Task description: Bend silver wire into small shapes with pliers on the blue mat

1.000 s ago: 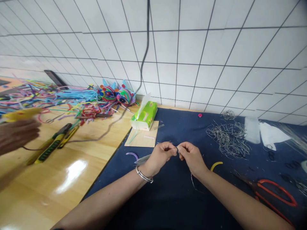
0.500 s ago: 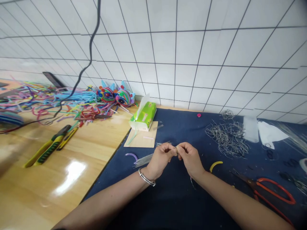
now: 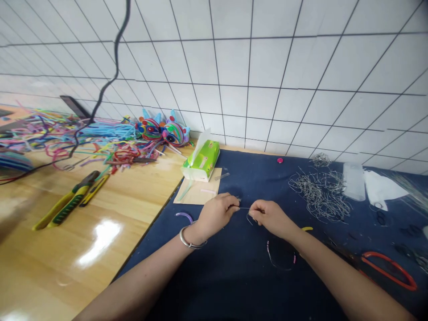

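A thin wire (image 3: 244, 208) is stretched between my two hands above the dark blue cloth. My left hand (image 3: 217, 213), with a silver bangle (image 3: 191, 240) at the wrist, pinches its left end. The fingertips of my right hand (image 3: 269, 217) close on the other end, where a short bent bit of wire hangs below them. A loop of fine wire (image 3: 279, 267) with small pink pieces on it lies beneath my right wrist. Just left of my left hand is a curved purple strip (image 3: 184, 216).
A green tissue pack (image 3: 204, 160) sits on a thin wooden board (image 3: 187, 196). To the right are a tangle of wire (image 3: 321, 191) and red-handled scissors (image 3: 389, 269). Yellow-green pliers (image 3: 68, 200) and colourful strips (image 3: 103, 133) lie on the left. A black cable (image 3: 117, 58) hangs ahead.
My hands have drawn apart from fingertip contact, leaving the wire stretched between them. The loop with pink pieces now shows below my right wrist. The view has shifted slightly.
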`<state>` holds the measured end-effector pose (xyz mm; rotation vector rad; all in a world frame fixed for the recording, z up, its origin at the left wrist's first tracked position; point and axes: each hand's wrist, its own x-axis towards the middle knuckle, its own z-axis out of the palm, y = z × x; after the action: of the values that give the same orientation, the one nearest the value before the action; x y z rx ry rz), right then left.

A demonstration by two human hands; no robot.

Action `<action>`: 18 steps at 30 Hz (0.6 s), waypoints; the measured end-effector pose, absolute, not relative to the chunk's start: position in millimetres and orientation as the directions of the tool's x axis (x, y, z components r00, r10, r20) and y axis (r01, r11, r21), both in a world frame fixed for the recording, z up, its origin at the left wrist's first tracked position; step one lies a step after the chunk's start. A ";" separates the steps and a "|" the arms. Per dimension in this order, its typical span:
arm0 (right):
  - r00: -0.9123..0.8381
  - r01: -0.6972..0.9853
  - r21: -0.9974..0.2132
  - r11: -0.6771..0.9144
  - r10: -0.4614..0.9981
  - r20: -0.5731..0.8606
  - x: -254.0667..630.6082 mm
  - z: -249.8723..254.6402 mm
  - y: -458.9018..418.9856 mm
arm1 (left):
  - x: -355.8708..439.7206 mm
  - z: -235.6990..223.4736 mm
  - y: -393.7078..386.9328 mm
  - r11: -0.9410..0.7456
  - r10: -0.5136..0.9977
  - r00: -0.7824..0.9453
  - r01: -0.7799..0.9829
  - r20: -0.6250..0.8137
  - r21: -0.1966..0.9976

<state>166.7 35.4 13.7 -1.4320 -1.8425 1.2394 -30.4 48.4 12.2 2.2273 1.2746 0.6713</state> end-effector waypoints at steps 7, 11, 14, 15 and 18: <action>-0.450 0.704 -0.616 0.353 0.893 -0.003 164.5 8.5 33.2 | -22.9 -1.3 50.0 -0.558 0.829 0.536 0.771 0.160 0.307; -0.441 0.754 -0.534 0.382 0.897 0.019 169.2 9.8 35.5 | -21.2 -3.6 51.8 -0.583 0.813 0.559 0.780 0.165 0.228; -0.406 0.778 -0.475 0.411 0.906 0.119 171.3 10.4 36.1 | -20.7 -0.7 50.3 -0.601 0.798 0.575 0.779 0.179 0.178; -0.409 0.779 -0.450 0.437 0.898 0.164 171.2 10.1 35.8 | -20.3 1.1 49.3 -0.603 0.796 0.576 0.781 0.185 0.165; -0.463 0.773 -0.344 0.533 0.845 0.267 169.2 8.6 33.8 | -17.9 7.7 44.8 -0.613 0.787 0.587 0.779 0.191 0.131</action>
<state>169.2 33.8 8.6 -1.3248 -2.3709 0.2435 -17.9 44.8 7.7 2.7689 1.3661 0.3593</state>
